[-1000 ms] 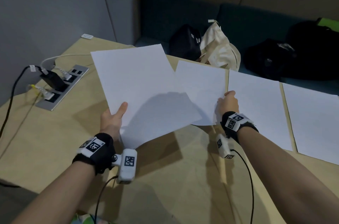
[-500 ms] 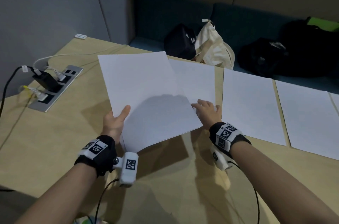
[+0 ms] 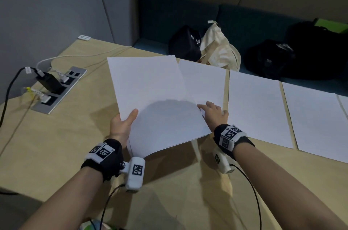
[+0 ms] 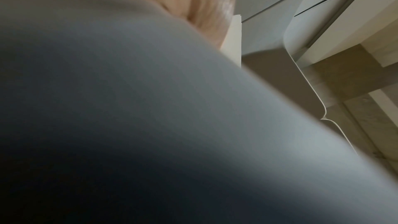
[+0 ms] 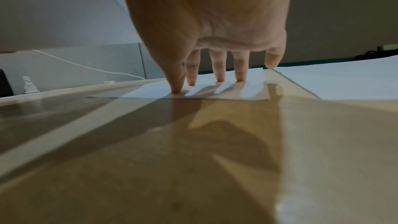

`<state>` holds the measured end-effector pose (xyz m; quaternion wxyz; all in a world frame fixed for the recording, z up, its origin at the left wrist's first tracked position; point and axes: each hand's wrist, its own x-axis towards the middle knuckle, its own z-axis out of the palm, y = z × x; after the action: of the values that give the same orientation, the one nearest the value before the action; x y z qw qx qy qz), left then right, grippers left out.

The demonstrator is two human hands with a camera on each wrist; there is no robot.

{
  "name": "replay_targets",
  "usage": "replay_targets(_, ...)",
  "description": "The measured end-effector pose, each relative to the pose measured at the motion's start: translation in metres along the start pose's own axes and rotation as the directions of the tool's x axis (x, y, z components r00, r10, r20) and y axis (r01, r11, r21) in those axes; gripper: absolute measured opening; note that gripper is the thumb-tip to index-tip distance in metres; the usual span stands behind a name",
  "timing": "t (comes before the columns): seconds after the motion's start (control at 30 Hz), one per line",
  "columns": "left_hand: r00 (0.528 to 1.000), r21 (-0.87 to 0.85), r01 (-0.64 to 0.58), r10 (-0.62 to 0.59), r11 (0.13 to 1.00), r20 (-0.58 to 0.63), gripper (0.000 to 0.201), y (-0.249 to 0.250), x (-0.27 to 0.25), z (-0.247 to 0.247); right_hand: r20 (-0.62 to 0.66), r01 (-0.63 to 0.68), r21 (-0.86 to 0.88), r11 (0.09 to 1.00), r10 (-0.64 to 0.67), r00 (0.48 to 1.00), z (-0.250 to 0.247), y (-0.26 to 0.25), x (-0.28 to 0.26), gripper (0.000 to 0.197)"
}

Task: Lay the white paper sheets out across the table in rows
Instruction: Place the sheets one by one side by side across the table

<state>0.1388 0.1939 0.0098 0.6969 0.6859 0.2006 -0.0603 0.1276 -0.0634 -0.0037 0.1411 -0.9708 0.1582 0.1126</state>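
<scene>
My left hand (image 3: pixel 123 125) grips a stack of white sheets (image 3: pixel 158 101) by its near left edge, thumb on top, and holds it tilted above the table. In the left wrist view the stack's underside (image 4: pixel 150 108) fills most of the frame. My right hand (image 3: pixel 212 111) rests with straight fingers on the near left part of a white sheet (image 3: pixel 205 82) lying flat on the table. The right wrist view shows the fingertips (image 5: pixel 219 78) pressing this sheet (image 5: pixel 254 91). Two more sheets (image 3: pixel 258 109) (image 3: pixel 316 122) lie to its right in the same row.
A power socket panel (image 3: pixel 58 92) with plugs and cables is set into the wooden table (image 3: pixel 56 145) at the left. Black bags (image 3: pixel 184 45) and a cream cloth bag (image 3: pixel 220 49) sit on the bench behind the far edge. Another sheet's edge (image 3: pixel 344 101) shows at far right.
My right hand has slid left from the gap between two laid sheets onto the leftmost one. The held stack has shifted slightly right, over that sheet's left side.
</scene>
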Motion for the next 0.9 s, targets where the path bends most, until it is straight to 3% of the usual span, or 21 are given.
replay_targets(0.7,1.0,-0.001,-0.001,0.001,1.0,0.026,0.037,-0.001,0.002,-0.004,0.038,-0.032,-0.006,0.999,0.032,0.999,-0.006,0.0,0.003,0.042)
replay_targets(0.83,1.0,0.014,-0.002,0.002,1.0,0.016,0.037,-0.002,0.003,-0.005,-0.046,-0.029,0.108,0.994,0.034,0.998,-0.01,-0.001,0.005,0.038)
replay_targets(0.9,1.0,0.025,0.001,-0.001,1.0,0.017,0.037,-0.002,0.004,-0.005,-0.087,0.0,0.277,0.961,0.026,0.996,-0.017,-0.006,0.004,0.035)
